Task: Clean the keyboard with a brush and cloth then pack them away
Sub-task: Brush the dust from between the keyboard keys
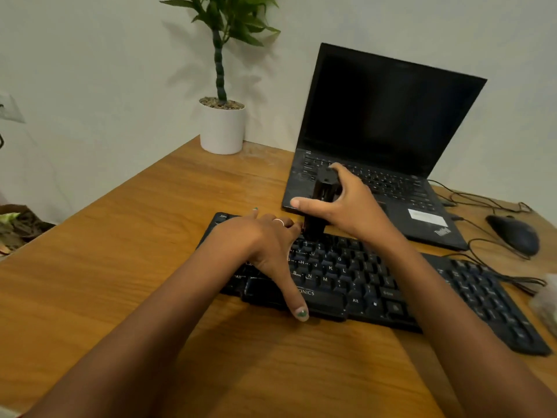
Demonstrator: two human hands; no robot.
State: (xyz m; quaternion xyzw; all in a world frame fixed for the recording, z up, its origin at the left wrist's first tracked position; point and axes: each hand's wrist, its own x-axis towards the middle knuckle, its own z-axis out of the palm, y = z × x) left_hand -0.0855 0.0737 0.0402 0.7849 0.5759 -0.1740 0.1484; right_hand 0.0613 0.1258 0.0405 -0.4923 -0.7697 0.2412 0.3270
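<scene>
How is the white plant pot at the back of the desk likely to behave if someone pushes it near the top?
The plant pot would probably tip rather than slide: its plant stands tall above a narrow base. The pebbles on top suggest some weight low down, which may steady it. It looks ceramic, so likely breakable.

White key legends "Alt", "B", "N", "M", "H", "J", "K", "L" on black keyboard (373,285); partial "ONICS" along its front edge. Behind it, "ThinkPad" on laptop (422,215) palm rest.
</scene>
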